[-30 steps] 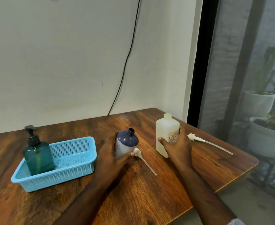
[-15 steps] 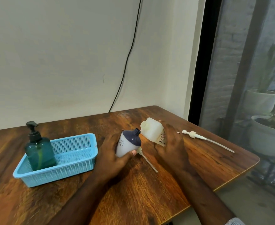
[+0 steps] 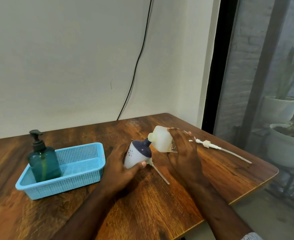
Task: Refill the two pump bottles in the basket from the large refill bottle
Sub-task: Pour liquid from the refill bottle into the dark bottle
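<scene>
My left hand (image 3: 121, 168) grips a white pump bottle with a dark blue top (image 3: 138, 153), tilted to the right, its pump off and its neck open. My right hand (image 3: 184, 149) holds the large whitish refill bottle (image 3: 161, 138) tipped over to the left, its mouth touching the small bottle's neck. A teal pump bottle (image 3: 43, 157) with a black pump stands upright in the left end of the light blue basket (image 3: 83, 174). One white pump with its tube (image 3: 158, 172) lies on the table below the held bottles.
A second, longer white pump with tube (image 3: 220, 148) lies on the wooden table (image 3: 151, 205) to the right of my right hand. The table's right edge is close. A black cable (image 3: 135, 66) runs down the wall. Potted plants (image 3: 285, 141) stand behind the glass.
My right hand lifted the refill bottle from upright and tipped it left onto the small bottle's neck. My left hand tilted the small bottle toward it.
</scene>
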`<action>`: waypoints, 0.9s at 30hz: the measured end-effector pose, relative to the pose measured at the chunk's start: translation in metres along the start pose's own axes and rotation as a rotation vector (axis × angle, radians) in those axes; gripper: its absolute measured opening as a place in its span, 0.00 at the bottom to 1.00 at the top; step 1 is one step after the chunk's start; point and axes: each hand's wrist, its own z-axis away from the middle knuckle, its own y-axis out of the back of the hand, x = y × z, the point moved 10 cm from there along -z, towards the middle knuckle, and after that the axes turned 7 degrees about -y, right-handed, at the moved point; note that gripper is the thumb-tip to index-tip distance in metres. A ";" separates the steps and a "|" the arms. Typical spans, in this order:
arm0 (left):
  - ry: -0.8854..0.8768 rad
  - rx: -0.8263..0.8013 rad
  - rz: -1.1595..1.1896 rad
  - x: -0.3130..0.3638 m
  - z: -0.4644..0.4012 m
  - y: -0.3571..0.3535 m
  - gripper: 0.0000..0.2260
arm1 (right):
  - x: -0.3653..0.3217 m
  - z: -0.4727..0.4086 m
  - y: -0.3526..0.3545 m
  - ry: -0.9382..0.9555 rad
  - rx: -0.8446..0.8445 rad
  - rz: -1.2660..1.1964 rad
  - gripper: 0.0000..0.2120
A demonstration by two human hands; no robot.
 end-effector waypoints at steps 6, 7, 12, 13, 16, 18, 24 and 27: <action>0.004 -0.010 0.013 0.001 0.001 0.000 0.30 | -0.006 0.000 0.007 0.085 0.054 0.017 0.31; 0.004 -0.010 0.017 0.001 0.001 0.000 0.30 | -0.005 0.000 0.005 0.085 0.049 0.021 0.33; 0.004 -0.015 0.006 0.003 0.002 0.001 0.30 | -0.005 -0.003 0.005 0.085 0.028 -0.006 0.32; 0.005 -0.017 0.006 0.004 0.002 0.001 0.30 | -0.006 -0.003 0.005 0.093 0.032 -0.005 0.32; 0.006 -0.022 0.003 0.005 0.002 0.001 0.30 | -0.007 -0.005 0.006 0.116 0.043 0.001 0.32; 0.010 -0.026 0.006 0.005 0.002 0.001 0.30 | -0.009 -0.006 0.007 0.133 0.054 0.007 0.32; 0.027 -0.027 0.026 0.007 0.002 0.001 0.27 | -0.011 -0.007 0.010 0.194 0.090 0.031 0.36; 0.024 -0.031 0.031 0.008 0.001 0.001 0.28 | -0.011 -0.008 0.009 0.207 0.102 0.052 0.36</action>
